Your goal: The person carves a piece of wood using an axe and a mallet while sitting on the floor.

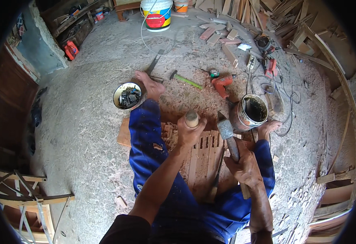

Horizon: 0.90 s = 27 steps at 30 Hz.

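My left hand (189, 132) is closed around the round wooden handle of a chisel (191, 118), upright over the work; its blade is hidden below my fist. In my right hand (246, 167) a hammer (226, 130) is gripped by its shaft, its metal head raised beside the chisel. Beneath both lie several wooden pieces (201, 162) side by side, with a row of cut slots (210, 141) near their far ends. Wood chips are scattered over them. Another chisel (215, 183), long and thin, rests on the wood between my legs.
A bowl of small metal parts (128, 97) stands by my left foot, a paint-stained bucket (249, 113) by my right. Beyond lie a green-handled hammer (188, 80), an orange power drill (222, 85), a handsaw (155, 62) and cables (294, 101). Scrap wood (247, 10) is piled behind.
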Tool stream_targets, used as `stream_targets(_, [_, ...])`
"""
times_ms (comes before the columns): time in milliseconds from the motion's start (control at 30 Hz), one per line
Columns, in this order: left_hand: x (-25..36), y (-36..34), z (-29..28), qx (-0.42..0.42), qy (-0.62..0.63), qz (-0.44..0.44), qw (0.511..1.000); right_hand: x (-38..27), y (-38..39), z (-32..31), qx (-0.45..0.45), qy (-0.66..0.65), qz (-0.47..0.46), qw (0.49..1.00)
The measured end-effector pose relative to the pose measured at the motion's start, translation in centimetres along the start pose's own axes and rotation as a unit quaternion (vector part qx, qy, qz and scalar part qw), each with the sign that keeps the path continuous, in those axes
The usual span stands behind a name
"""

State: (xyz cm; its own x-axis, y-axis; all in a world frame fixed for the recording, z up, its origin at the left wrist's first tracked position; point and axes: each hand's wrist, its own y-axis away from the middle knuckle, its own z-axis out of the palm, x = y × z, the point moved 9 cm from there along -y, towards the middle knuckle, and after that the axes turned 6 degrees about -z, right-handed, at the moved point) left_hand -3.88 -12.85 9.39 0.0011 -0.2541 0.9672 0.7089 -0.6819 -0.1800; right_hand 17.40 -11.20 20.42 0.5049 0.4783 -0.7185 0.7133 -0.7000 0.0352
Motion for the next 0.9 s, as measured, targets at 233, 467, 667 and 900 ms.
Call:
stream_targets(233, [-2.9,0.1,0.7,-0.021,0.025,0.025,0.999,-5.8,-2.4,-1.7,0.055,0.030,-0.201,0.977])
stream_targets(467, [-0.9,0.4,0.2,-0.032,0.011,0.028,0.999,-8.5,-1.9,-4.9,0.082,0.018,-0.146,0.986])
stream_targets(667, [-0.8,-0.1,1.1,-0.031,0.060,0.010,0.998,-4.5,-1.6,-2.6,0.047,0.017,-0.106,0.993])
stream_targets(900, [-1.9,0.8,-0.1,-0.026,0.011,0.052,0.998,-6.1,-2.6,-1.7,-0.020,0.107,-0.126,0.986])
